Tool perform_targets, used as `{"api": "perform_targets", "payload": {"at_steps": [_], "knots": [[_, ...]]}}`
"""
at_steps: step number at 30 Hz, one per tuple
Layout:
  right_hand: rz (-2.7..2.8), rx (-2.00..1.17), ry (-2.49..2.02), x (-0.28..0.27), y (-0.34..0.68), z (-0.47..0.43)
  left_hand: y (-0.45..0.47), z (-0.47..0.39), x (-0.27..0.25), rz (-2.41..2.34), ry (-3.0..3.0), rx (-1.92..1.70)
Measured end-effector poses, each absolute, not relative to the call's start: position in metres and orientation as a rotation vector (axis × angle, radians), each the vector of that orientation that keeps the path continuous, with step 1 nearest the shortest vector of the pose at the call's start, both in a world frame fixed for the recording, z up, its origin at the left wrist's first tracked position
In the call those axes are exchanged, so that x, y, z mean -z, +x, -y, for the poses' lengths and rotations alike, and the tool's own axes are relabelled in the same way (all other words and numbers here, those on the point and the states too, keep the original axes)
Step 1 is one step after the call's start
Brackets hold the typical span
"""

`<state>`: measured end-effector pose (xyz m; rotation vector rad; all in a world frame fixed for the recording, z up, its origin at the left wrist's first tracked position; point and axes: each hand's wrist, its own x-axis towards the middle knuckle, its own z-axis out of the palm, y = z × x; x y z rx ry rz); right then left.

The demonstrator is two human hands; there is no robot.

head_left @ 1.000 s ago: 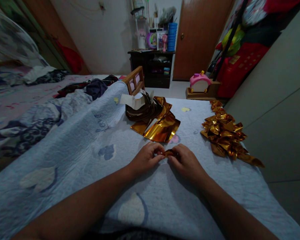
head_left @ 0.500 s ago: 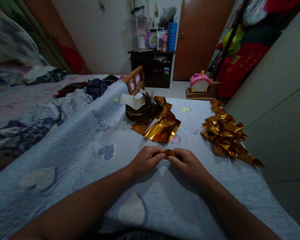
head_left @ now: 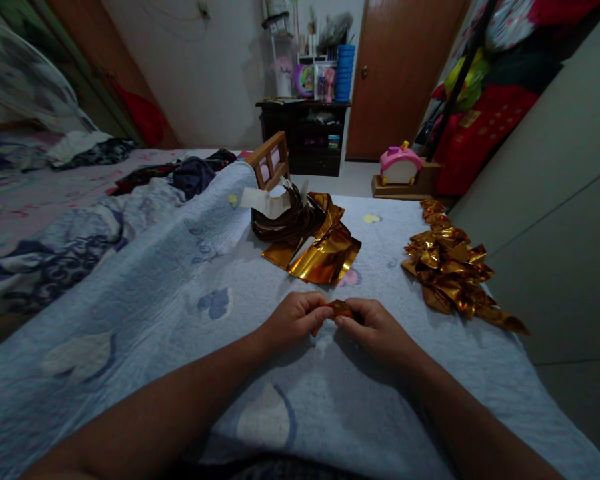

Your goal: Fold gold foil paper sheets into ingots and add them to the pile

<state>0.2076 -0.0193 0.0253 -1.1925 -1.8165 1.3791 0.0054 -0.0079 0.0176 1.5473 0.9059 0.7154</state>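
Observation:
A small folded piece of gold foil paper (head_left: 340,309) spans the gap between my two hands, just above the bedspread. My left hand (head_left: 296,317) pinches its left end between thumb and fingers. Its right end is gripped by my right hand (head_left: 372,325) in the same way. Beyond them lies a stack of gold foil sheets (head_left: 325,257), curled and fanned out, with pale paper at its top. To the right a heap of folded gold foil pieces (head_left: 450,267) rests near the bed's edge.
A pale blue quilted bedspread (head_left: 155,333) with heart patterns lies under everything. Crumpled clothes (head_left: 193,177) are at the left. At the back stand a dark cabinet (head_left: 305,140) and a pink toy (head_left: 400,165). A pale panel (head_left: 555,267) borders the right side.
The folded foil piece has turned slightly between my fingertips, and my left fingers have shifted a little. The stack and the heap look the same.

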Motion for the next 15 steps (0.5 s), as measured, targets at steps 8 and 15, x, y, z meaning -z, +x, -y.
{"api": "perform_targets", "payload": {"at_steps": [8, 15], "knots": [[1.792, -1.411, -1.134, -0.029, 0.204, 0.020, 0.004, 0.007, -0.019, -0.890, 1.630, -0.649], [1.767, -1.494, -1.161, -0.029, 0.212, 0.017, -0.005, 0.002, -0.020, -0.863, 1.710, -0.583]]}}
